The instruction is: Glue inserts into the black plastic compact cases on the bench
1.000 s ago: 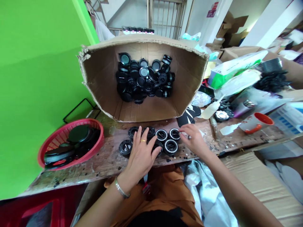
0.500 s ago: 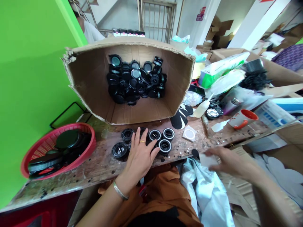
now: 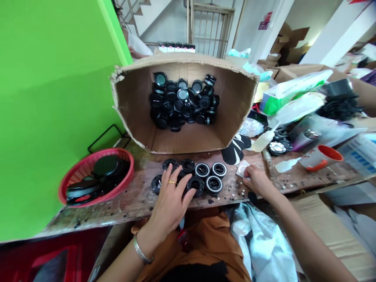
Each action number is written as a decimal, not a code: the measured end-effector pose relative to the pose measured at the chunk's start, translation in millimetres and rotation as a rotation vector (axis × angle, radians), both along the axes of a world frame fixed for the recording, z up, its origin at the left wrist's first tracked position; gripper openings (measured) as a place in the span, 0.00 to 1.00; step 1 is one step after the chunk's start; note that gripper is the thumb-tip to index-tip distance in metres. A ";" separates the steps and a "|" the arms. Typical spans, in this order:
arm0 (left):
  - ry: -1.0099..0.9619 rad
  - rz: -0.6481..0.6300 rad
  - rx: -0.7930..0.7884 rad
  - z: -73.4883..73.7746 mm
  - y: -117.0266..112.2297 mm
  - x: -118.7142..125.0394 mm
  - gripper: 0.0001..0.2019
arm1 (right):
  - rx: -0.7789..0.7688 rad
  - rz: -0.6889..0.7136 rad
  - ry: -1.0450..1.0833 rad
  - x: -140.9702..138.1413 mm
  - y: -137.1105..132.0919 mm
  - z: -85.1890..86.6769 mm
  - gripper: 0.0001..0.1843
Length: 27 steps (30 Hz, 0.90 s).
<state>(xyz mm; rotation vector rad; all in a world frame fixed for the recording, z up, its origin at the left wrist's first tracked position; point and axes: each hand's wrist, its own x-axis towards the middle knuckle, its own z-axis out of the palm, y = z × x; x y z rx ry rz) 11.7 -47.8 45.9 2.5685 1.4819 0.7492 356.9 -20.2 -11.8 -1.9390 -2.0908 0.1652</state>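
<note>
Several black round caps (image 3: 202, 171), some with silver rings, lie in a cluster on the worn wooden bench (image 3: 126, 199). My left hand (image 3: 171, 197) rests flat on the left part of this cluster, fingers spread and open. My right hand (image 3: 256, 179) is at the right of the caps, its fingertips pinched on a small white square piece (image 3: 242, 169) lying on the bench. Behind the caps stands a cardboard box (image 3: 235, 98) tipped on its side, with a heap of black caps (image 3: 182, 102) inside.
A red basket (image 3: 123, 184) with black lids sits at the left by a green wall (image 3: 53, 98). At the right lie a squeeze bottle (image 3: 263, 140), an orange-rimmed mug (image 3: 321, 156), bags and clutter. Cardboard and white plastic lie below the bench edge.
My right hand went from the caps down past the bench edge, then came back up onto the white square piece. My left hand stayed on the caps.
</note>
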 end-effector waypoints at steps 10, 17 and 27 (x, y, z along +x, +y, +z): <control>-0.063 0.043 -0.106 -8.6 -27.2 -21.6 0.17 | 0.076 -0.051 0.170 6.4 -13.3 31.3 0.06; -0.059 0.049 -0.127 -14.5 -29.9 -23.7 0.19 | 0.440 0.336 0.304 -93.9 -43.2 54.4 0.08; -0.036 0.042 -0.074 -17.1 -27.1 -20.3 0.19 | 0.462 0.647 0.171 -146.6 -37.0 25.5 0.11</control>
